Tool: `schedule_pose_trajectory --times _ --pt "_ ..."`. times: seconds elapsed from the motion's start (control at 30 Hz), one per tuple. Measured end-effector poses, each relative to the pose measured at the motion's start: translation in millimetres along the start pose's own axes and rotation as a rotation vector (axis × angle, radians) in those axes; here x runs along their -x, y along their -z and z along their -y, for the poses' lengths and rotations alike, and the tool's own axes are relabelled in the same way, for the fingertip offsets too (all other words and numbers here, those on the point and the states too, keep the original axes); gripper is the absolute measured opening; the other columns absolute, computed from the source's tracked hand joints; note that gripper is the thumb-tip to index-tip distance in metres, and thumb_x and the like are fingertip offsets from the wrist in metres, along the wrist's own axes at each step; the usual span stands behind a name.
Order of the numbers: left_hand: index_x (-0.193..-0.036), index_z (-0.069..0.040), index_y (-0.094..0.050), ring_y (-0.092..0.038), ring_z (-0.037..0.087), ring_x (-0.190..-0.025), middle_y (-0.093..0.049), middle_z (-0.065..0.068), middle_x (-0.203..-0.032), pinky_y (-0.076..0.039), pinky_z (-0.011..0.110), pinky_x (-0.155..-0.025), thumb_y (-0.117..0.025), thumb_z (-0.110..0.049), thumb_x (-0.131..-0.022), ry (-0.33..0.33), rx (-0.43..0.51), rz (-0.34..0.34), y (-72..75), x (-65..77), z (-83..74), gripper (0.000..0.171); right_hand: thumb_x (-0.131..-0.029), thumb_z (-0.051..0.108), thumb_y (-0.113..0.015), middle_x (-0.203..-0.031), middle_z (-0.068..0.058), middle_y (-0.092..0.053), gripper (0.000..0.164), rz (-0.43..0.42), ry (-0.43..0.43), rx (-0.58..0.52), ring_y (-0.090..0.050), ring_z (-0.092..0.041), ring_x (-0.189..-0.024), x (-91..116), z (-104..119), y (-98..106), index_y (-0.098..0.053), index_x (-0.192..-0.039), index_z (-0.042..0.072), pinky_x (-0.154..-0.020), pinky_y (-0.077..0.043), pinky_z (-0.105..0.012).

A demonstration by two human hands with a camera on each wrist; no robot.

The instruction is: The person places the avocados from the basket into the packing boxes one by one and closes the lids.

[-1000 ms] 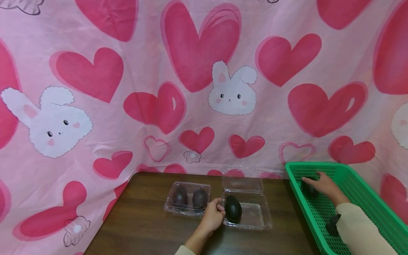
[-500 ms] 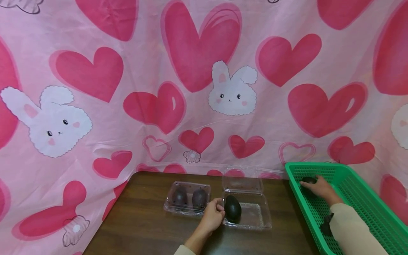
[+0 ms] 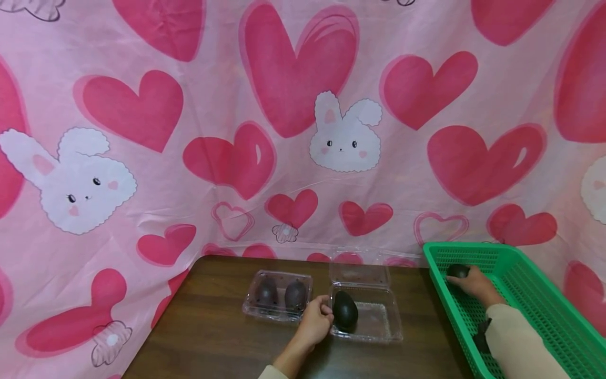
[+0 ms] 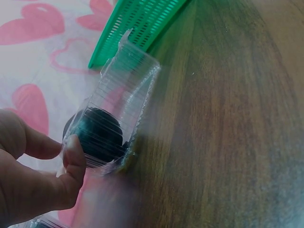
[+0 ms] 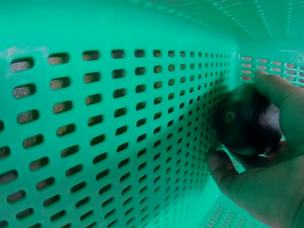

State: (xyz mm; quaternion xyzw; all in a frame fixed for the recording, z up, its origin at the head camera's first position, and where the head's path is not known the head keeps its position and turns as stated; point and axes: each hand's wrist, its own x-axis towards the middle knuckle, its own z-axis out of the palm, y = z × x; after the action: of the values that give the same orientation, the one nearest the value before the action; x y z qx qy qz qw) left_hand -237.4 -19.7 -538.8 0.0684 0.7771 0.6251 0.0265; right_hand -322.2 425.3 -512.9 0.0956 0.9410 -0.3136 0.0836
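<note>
My left hand point(image 3: 316, 321) pinches the left rim of an open clear plastic clamshell box point(image 3: 379, 322) between thumb and fingers. A dark avocado point(image 3: 345, 311) lies in the left half of that box; the left wrist view shows it through the ribbed side wall. Down inside the green basket point(image 3: 525, 263), my right hand point(image 3: 479, 287) has its thumb and fingers around another dark avocado point(image 5: 242, 114), close to the basket's perforated side wall. Part of this fruit is hidden behind the fingers.
A second clear clamshell point(image 3: 279, 275), closed, holds two dark avocados point(image 3: 268, 291) to the left of the open one. Both boxes rest on the brown wooden table point(image 3: 213, 331). A pink curtain point(image 3: 213, 105) with hearts and rabbits hangs behind.
My right hand has shifted slightly left in the basket, and its avocado has turned and risen a little within its fingers. My left hand and the clamshells have stayed put.
</note>
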Motion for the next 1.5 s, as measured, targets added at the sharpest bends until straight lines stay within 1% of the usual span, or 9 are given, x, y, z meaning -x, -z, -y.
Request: schedule_pose_trajectory --times 0.03,0.13,0.27,0.5,0.8,0.93,1.1,1.23,1.5 --pt "-0.125 0.011 -0.051 -0.05 0.009 -0.059 -0.058 0.014 -0.082 -0.046 0.019 -0.05 -0.056 0.012 -0.079 0.018 0.012 0.0 -0.3 -0.2 -0.1 0.047 -0.09 0.051 -0.057 -0.129 -0.051 -0.025 0.105 0.001 0.001 0.001 -0.034 -0.063 -0.115 0.0 -0.1 -0.4 -0.004 -0.137 -0.026 -0.096 -0.04 -0.069" --pt "-0.126 0.011 -0.051 -0.05 0.011 -0.057 -0.057 0.01 -0.081 -0.046 0.019 -0.048 -0.055 0.013 -0.078 0.031 0.022 -0.002 -1.3 -0.4 0.0 0.048 -0.092 0.048 -0.056 -0.131 -0.051 -0.023 0.102 0.006 0.001 -0.008 -0.032 -0.064 -0.117 1.2 0.3 -1.9 -0.002 -0.138 -0.025 -0.096 -0.04 -0.068" --pt "-0.126 0.011 -0.051 -0.05 0.011 -0.054 -0.055 0.005 -0.079 -0.046 0.02 -0.046 -0.056 0.014 -0.078 0.032 0.026 -0.008 -1.6 0.4 -0.8 0.048 -0.092 0.048 -0.055 -0.131 -0.051 -0.02 0.103 0.023 0.008 -0.031 -0.03 -0.065 -0.118 3.7 1.6 -3.5 0.0 -0.138 -0.025 -0.095 -0.04 -0.068" --pt "-0.127 0.011 -0.05 -0.05 0.011 -0.057 -0.056 0.008 -0.081 -0.046 0.02 -0.047 -0.055 0.015 -0.078 0.031 0.043 -0.003 -2.1 -0.7 0.9 0.05 -0.093 0.049 -0.053 -0.132 -0.053 -0.013 0.105 0.054 0.027 -0.026 -0.024 -0.066 -0.12 4.0 2.6 -3.4 0.007 -0.136 -0.027 -0.098 -0.036 -0.07" --pt "-0.127 0.011 -0.05 -0.05 0.009 -0.055 -0.055 0.006 -0.08 -0.046 0.019 -0.047 -0.055 0.013 -0.078 0.046 0.036 -0.006 -0.7 0.2 1.6 0.049 -0.096 0.036 -0.054 -0.134 -0.055 -0.009 0.096 0.046 0.058 -0.031 -0.019 -0.067 -0.123 1.2 3.5 -6.6 0.005 -0.136 -0.028 -0.1 -0.032 -0.071" --pt "-0.127 0.011 -0.05 -0.05 0.008 -0.055 -0.055 0.006 -0.081 -0.046 0.018 -0.047 -0.055 0.013 -0.078 0.047 0.039 -0.002 -2.0 -0.1 3.2 0.049 -0.096 0.027 -0.054 -0.134 -0.055 -0.008 0.089 0.043 0.076 -0.047 -0.016 -0.068 -0.124 3.0 0.9 -4.8 0.004 -0.137 -0.028 -0.102 -0.03 -0.072" --pt "-0.126 0.011 -0.051 -0.049 0.01 -0.056 -0.055 0.006 -0.079 -0.045 0.018 -0.047 -0.056 0.014 -0.077 0.039 0.043 -0.009 -2.9 0.5 1.6 0.049 -0.095 0.025 -0.055 -0.131 -0.055 -0.014 0.088 0.008 0.094 -0.086 -0.024 -0.067 -0.119 7.7 -4.4 1.5 0.002 -0.136 -0.028 -0.097 -0.035 -0.071" --pt "-0.127 0.011 -0.051 -0.049 0.01 -0.057 -0.055 0.005 -0.08 -0.045 0.019 -0.047 -0.056 0.014 -0.078 0.045 0.035 -0.005 -2.7 0.6 0.7 0.049 -0.096 0.028 -0.055 -0.13 -0.054 -0.017 0.089 -0.007 0.109 -0.061 -0.027 -0.067 -0.117 10.5 -5.6 8.9 0.001 -0.136 -0.028 -0.094 -0.038 -0.07" --pt "-0.127 0.011 -0.05 -0.049 0.01 -0.055 -0.055 0.004 -0.08 -0.046 0.02 -0.047 -0.055 0.014 -0.078 0.053 0.028 -0.001 -2.1 -1.8 2.2 0.05 -0.099 0.031 -0.049 -0.132 -0.052 -0.015 0.088 -0.017 0.141 -0.062 -0.027 -0.066 -0.117 17.5 6.8 23.8 0.006 -0.139 -0.025 -0.09 -0.039 -0.07"
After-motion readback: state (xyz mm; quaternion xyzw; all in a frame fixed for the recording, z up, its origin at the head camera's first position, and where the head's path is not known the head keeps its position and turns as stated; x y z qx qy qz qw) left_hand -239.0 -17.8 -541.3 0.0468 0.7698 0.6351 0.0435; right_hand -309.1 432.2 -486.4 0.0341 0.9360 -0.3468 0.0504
